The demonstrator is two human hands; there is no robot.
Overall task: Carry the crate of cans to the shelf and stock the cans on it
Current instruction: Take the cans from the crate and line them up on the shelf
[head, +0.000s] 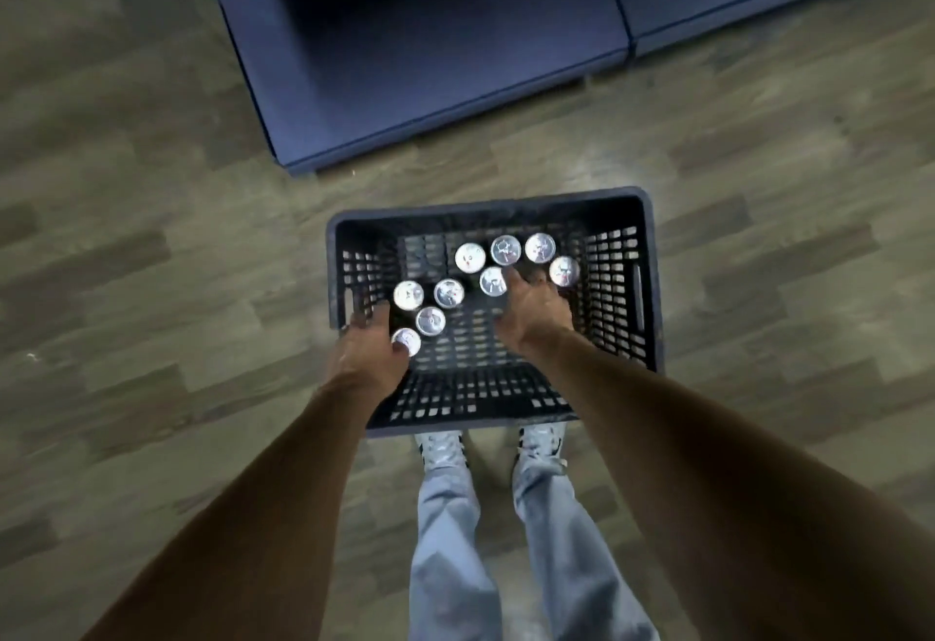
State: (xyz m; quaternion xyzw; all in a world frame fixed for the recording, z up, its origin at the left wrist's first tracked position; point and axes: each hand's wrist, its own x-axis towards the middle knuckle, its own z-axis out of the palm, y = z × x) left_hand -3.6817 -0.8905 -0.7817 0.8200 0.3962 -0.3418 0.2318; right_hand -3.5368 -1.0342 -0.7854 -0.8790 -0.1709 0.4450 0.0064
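Open floor of the crate (614,286) between the left hand (367,354) and the right hand (534,319), bare of cans. Four upright cans (429,309) packed just beyond the left fingers, five more cans (511,256) crowding ahead of the right fingertips. Slotted walls closing in outside both hands.

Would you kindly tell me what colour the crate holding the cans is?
Dark grey, nearly black, with latticed walls; the crate shows in the head view.

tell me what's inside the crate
Nine upright cans, silver tops showing: four at the left, five toward the far right. Both hands reach in: left hand, right hand. Whatever lies under them on the crate floor is hidden.
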